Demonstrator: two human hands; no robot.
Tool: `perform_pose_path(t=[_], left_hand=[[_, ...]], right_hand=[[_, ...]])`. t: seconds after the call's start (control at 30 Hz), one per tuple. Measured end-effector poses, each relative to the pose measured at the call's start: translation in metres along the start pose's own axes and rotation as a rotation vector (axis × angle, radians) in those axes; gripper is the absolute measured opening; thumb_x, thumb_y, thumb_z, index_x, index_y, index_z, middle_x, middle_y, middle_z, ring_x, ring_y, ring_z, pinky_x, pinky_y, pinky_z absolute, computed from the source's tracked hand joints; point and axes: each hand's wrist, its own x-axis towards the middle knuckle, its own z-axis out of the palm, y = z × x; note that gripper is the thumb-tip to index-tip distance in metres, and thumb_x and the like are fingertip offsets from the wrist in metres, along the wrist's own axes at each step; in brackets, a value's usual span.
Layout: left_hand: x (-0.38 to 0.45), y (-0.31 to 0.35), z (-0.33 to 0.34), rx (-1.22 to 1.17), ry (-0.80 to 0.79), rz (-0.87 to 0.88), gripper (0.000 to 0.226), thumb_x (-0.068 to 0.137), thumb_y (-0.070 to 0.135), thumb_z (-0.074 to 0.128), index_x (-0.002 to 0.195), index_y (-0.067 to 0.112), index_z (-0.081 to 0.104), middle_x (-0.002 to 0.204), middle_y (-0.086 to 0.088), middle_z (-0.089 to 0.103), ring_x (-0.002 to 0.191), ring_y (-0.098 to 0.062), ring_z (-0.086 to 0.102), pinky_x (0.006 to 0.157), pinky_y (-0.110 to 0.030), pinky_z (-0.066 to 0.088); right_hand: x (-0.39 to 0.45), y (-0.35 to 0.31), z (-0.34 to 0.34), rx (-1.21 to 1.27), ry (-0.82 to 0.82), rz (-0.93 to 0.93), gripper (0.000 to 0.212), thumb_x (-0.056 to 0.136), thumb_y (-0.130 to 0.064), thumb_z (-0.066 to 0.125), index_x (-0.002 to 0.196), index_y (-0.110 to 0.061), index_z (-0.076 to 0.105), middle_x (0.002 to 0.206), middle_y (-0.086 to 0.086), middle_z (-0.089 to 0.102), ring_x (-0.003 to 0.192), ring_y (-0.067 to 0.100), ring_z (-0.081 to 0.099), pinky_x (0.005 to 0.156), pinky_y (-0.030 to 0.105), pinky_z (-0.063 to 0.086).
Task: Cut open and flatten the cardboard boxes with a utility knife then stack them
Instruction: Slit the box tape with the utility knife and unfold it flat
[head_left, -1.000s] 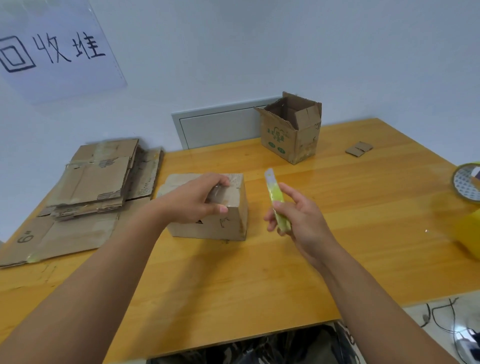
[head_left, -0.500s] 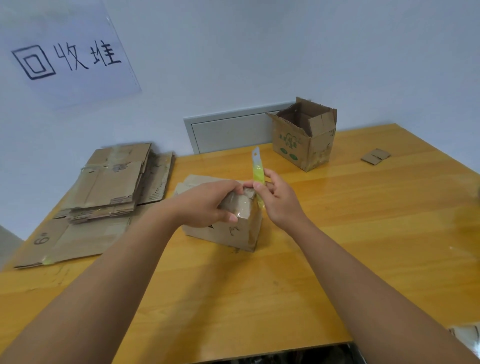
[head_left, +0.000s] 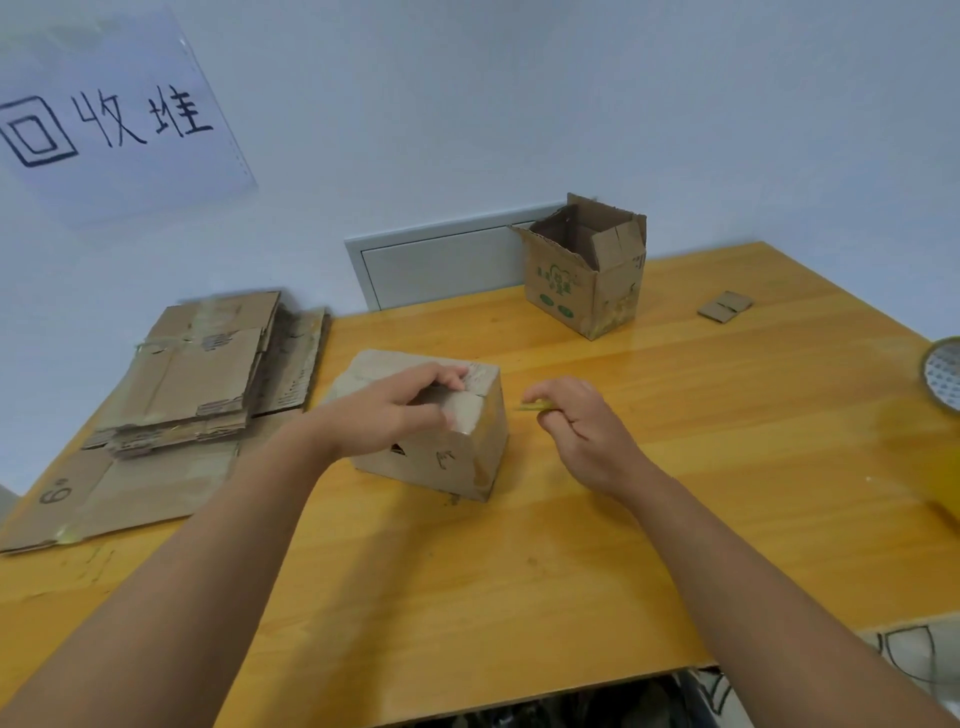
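Note:
A small closed cardboard box (head_left: 457, 462) with tape over its top stands in the middle of the wooden table (head_left: 519, 582). My left hand (head_left: 395, 410) lies on the box's top and grips it. Just right of the box, my right hand (head_left: 576, 431) is closed around a yellow-green utility knife (head_left: 532, 407); only its tip shows, pointing left at the box's right side. A pile of flattened cardboard (head_left: 197, 374) lies at the table's left end. An open box with green print (head_left: 587, 280) stands at the back.
A tape roll (head_left: 943, 374) sits at the right edge of the table. Small cardboard scraps (head_left: 724, 306) lie at the back right. A paper sign (head_left: 104, 119) and a grey wall panel (head_left: 441, 260) are on the wall behind. Cables (head_left: 904, 654) lie on the floor at lower right.
My right hand has drawn the knife away from the box's top and lowered it to the box's right side, turning it from upright to level. My left hand stays on the box.

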Motion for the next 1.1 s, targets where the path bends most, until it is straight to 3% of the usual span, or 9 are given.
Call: perform_pose_path(t=[0.07,0.13,0.2,0.3,0.4,0.63,1.1], left_hand=[[0.004,0.0,0.008,-0.027,0.128,0.014,0.01,0.098,0.03,0.052,0.104,0.032,0.06,0.139,0.022,0.05,0.122,-0.004,0.049,0.093,-0.024,0.04],[0.007,-0.002,0.016,0.038,0.248,0.033,0.011,0.1,0.028,0.051,0.093,0.03,0.06,0.129,0.022,0.058,0.111,-0.002,0.055,0.086,-0.032,0.043],[0.009,-0.002,0.023,0.085,0.326,0.044,0.013,0.099,0.022,0.053,0.089,0.029,0.058,0.127,0.021,0.059,0.102,0.009,0.053,0.079,-0.026,0.039],[0.01,-0.005,0.029,0.116,0.388,0.059,0.014,0.097,0.019,0.055,0.089,0.031,0.058,0.128,0.021,0.06,0.109,0.0,0.055,0.086,-0.029,0.041],[0.009,-0.008,0.029,0.134,0.397,0.061,0.014,0.096,0.022,0.055,0.09,0.034,0.058,0.127,0.024,0.06,0.114,-0.004,0.055,0.094,-0.037,0.044],[0.01,-0.007,0.029,0.104,0.403,0.054,0.009,0.086,0.037,0.048,0.088,0.037,0.056,0.127,0.025,0.061,0.117,-0.001,0.055,0.098,-0.04,0.044],[0.009,-0.01,0.029,0.102,0.394,0.067,0.014,0.085,0.037,0.048,0.092,0.032,0.059,0.126,0.026,0.06,0.116,0.0,0.055,0.099,-0.042,0.045]], right_hand=[[0.004,-0.003,0.0,-0.048,-0.023,-0.028,0.054,0.092,-0.043,0.023,0.115,-0.018,0.065,0.093,-0.003,0.047,0.093,0.016,0.037,0.083,0.026,0.033],[0.011,-0.006,0.003,-0.142,0.005,-0.067,0.061,0.095,-0.048,0.017,0.107,-0.015,0.067,0.092,-0.001,0.045,0.093,0.018,0.037,0.085,0.031,0.034],[0.019,-0.006,0.007,-0.256,0.078,-0.123,0.056,0.099,-0.046,0.02,0.097,-0.013,0.065,0.088,-0.003,0.04,0.088,0.02,0.035,0.08,0.037,0.034],[0.029,0.0,0.014,-0.318,0.178,-0.187,0.044,0.1,-0.038,0.028,0.092,-0.013,0.063,0.088,-0.005,0.035,0.085,0.019,0.031,0.077,0.038,0.033],[0.038,0.005,0.018,-0.343,0.235,-0.234,0.038,0.098,-0.033,0.033,0.087,-0.011,0.061,0.088,-0.004,0.036,0.085,0.018,0.032,0.076,0.037,0.033],[0.051,0.007,0.021,-0.308,0.291,-0.324,0.034,0.094,-0.025,0.035,0.076,-0.007,0.059,0.081,0.0,0.041,0.082,0.018,0.032,0.071,0.037,0.035],[0.055,0.005,0.022,-0.265,0.314,-0.348,0.032,0.091,-0.021,0.035,0.072,-0.006,0.057,0.078,-0.002,0.039,0.079,0.019,0.033,0.068,0.038,0.036]])
